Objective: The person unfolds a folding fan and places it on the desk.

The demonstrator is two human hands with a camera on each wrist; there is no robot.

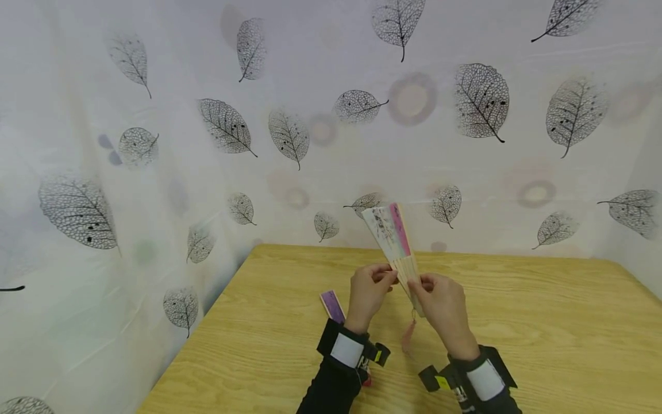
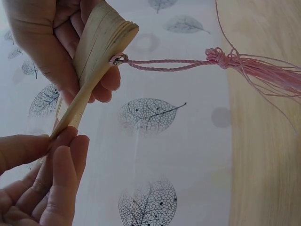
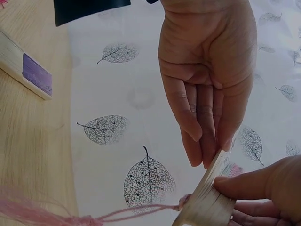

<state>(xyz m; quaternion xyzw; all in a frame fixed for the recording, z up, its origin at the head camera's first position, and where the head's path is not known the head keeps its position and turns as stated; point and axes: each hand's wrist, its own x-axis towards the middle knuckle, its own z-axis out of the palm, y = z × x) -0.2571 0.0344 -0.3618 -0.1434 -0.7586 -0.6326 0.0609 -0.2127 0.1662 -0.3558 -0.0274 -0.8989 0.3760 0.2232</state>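
Note:
A partly spread folding fan (image 1: 385, 231) with a pale printed leaf and a pink edge band is held up over the table, its pale ribs converging downward. My left hand (image 1: 369, 292) pinches the outer rib along its left edge between thumb and fingertips. Lower on the ribs, my right hand (image 1: 443, 302) grips the other side, thumb laid across them in the right wrist view. From the pivot end hangs a pink tassel (image 1: 408, 336), its looped cord (image 2: 164, 64) plain in the left wrist view. A second fan (image 1: 333, 306), folded and purple-banded, lies beside my left wrist.
The wood-grain table (image 1: 543, 322) spreads beneath both hands. A white curtain (image 1: 320, 57) printed with dark leaves stands behind it and along the left side. Black straps with small cameras are round both wrists.

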